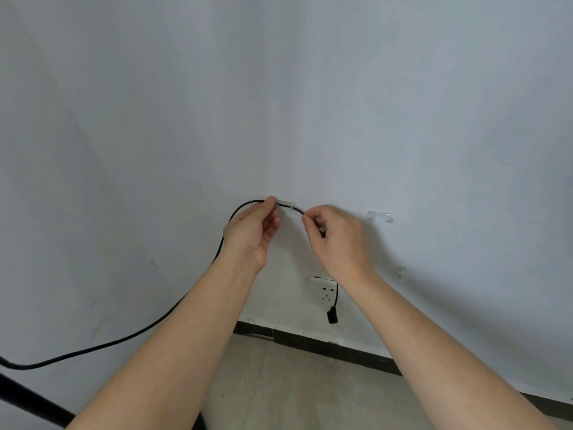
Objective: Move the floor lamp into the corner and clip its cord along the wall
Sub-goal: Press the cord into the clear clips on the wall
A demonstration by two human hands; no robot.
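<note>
A thin black cord (161, 318) runs from the lamp's black pole (28, 398) at the lower left up the white wall to a clear clip (285, 204). My left hand (252, 231) pinches the cord just left of that clip. On the clip's other side, my right hand (336, 240) pinches the same cord. The cord lies in or against the clip between my fingers. Its black plug (332, 315) dangles below my right wrist. A second clear clip (379, 215) is stuck on the wall to the right, with nothing in it.
A white wall socket (322, 290) sits low on the wall under my hands. Another small clear clip (400, 270) is fixed lower right. A black skirting board (310, 341) runs along the grey floor (294, 392). The room corner lies to the left.
</note>
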